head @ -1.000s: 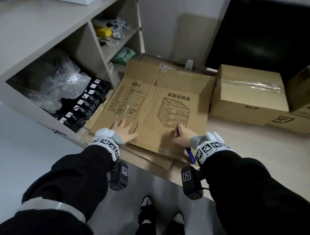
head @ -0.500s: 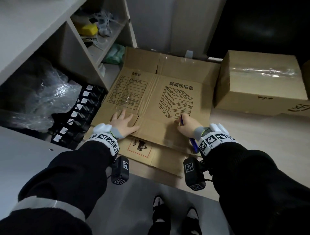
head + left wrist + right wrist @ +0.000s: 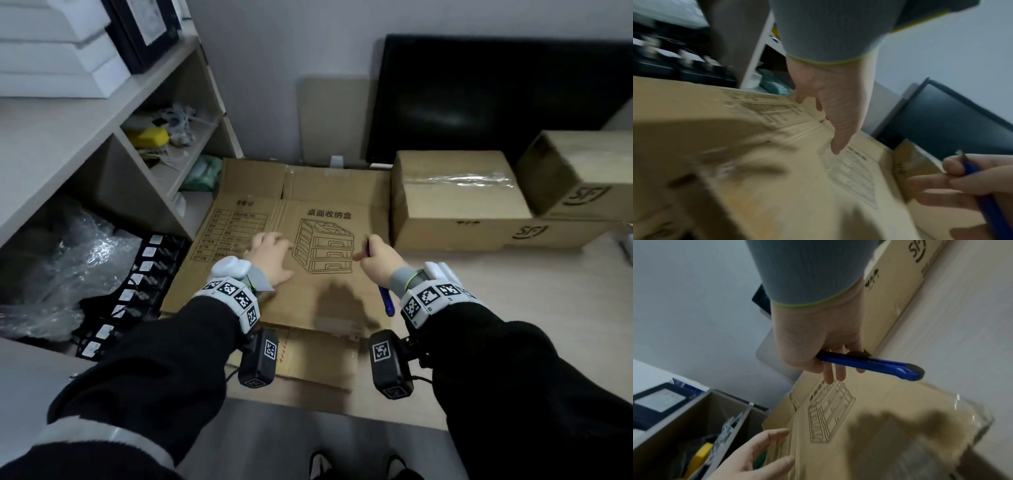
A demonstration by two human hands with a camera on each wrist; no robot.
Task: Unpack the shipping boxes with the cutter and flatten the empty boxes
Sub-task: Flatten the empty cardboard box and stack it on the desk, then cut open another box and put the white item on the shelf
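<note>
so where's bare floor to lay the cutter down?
Bare floor right of the flattened box, in front of the sealed boxes. Crowded: shelf unit on the left. Right hand grips the cutter.

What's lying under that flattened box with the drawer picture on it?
Under the flattened box, another flat cardboard piece sticks out at the near edge, showing a red dashed mark. How far it reaches beneath, and anything else under there, is covered.

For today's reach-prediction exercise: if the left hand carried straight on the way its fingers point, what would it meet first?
Probably only more of the flattened box: the left hand points across its printed panel towards the wall. Beyond the far flap nothing else shows in that line, though depth is unclear.
</note>
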